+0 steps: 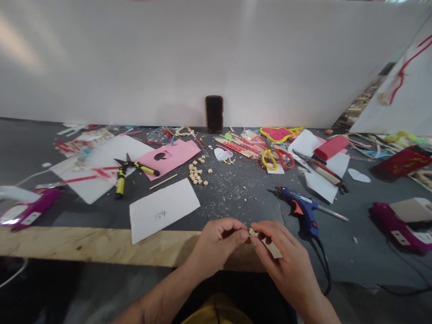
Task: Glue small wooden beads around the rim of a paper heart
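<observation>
Left hand (218, 243) and right hand (286, 254) pinch one small pale cluster (251, 232), near side. Looks like fine fingertip work; next move probably needs steady, light pressure.

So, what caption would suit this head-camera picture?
Left hand and right hand hold a small beige piece, blue glue gun at right.
</observation>
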A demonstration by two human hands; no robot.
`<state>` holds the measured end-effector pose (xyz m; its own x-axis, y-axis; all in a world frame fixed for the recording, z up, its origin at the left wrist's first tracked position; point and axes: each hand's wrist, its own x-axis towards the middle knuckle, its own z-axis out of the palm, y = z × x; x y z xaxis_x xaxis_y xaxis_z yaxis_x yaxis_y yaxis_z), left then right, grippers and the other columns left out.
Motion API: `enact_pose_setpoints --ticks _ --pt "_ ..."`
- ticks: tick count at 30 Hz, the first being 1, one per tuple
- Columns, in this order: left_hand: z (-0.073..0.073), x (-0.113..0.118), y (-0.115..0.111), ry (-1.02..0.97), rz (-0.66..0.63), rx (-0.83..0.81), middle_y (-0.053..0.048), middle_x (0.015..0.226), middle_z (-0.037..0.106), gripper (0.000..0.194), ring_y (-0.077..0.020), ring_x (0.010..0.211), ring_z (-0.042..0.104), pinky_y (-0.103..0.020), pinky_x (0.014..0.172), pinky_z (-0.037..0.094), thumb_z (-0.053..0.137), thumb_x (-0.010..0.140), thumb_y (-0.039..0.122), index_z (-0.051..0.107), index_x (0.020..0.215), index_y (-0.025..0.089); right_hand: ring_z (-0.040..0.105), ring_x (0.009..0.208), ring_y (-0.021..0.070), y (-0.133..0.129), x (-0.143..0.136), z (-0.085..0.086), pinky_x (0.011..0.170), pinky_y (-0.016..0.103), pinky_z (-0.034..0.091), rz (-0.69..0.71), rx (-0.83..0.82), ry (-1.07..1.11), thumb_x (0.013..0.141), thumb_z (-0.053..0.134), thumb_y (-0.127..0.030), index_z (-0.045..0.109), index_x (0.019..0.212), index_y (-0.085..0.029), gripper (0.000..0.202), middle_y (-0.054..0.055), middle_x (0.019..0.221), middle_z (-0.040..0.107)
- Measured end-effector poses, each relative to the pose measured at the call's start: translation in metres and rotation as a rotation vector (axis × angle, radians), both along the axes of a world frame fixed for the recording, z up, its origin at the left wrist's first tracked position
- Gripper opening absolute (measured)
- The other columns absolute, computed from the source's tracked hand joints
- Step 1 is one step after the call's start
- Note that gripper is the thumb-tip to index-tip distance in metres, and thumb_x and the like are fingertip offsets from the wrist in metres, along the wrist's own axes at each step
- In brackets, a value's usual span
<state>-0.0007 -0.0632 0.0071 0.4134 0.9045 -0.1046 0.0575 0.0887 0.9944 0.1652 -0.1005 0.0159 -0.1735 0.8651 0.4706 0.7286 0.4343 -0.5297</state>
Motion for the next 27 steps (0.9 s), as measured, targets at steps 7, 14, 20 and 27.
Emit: enact_pose_setpoints --ticks 7,14,20,27 --pt "0.0011 -0.0007 -0.0009 0.012 -0.006 0.021 -0.001 0.076 0.069 0.017 -0.0124 0.073 0.061 -0.019 0.068 0.043 0.058 0.082 0.028 0.069 0.079 0.015 0.064 0.076 0.0144 -0.0019 -0.0009 0.0005 0.067 0.026 0.054 0.01 0.015 -0.03 0.086 0.052 -0.023 0.058 0.099 -0.021 0.014 0.005 0.087 0.067" --pt "0.0018 -0.0006 -0.0019 0.005 -0.003 0.021 -0.001 0.074 0.069 0.018 -0.012 0.071 0.06 -0.018 0.067 0.043 0.058 0.082 0.028 0.069 0.077 0.015 0.065 0.078 0.0143 -0.0015 -0.0005 -0.0006 0.068 0.025 0.054 0.019 0.01 -0.04 0.087 0.052 -0.022 0.057 0.099 -0.021 0.013 0.004 0.087 0.066" --pt "0.0004 -0.0007 -0.0021 0.008 -0.003 0.02 -0.001 0.072 0.068 0.019 -0.0126 0.069 0.059 -0.02 0.066 0.043 0.058 0.081 0.03 0.068 0.076 0.014 0.065 0.076 0.0143 -0.0021 -0.0012 0.0003 0.066 0.025 0.054 0.019 -0.001 -0.02 0.086 0.052 -0.022 0.059 0.098 -0.021 0.014 0.004 0.087 0.067" --pt "0.0011 -0.001 -0.0008 -0.076 -0.01 -0.099 -0.003 0.076 0.069 0.02 -0.0141 0.072 0.059 -0.023 0.069 0.044 0.062 0.079 0.032 0.07 0.081 0.014 0.065 0.079 0.0156 -0.0006 0.0002 0.0012 0.068 0.027 0.054 0.007 0.009 -0.035 0.086 0.053 -0.023 0.059 0.099 -0.022 0.015 0.005 0.088 0.068"
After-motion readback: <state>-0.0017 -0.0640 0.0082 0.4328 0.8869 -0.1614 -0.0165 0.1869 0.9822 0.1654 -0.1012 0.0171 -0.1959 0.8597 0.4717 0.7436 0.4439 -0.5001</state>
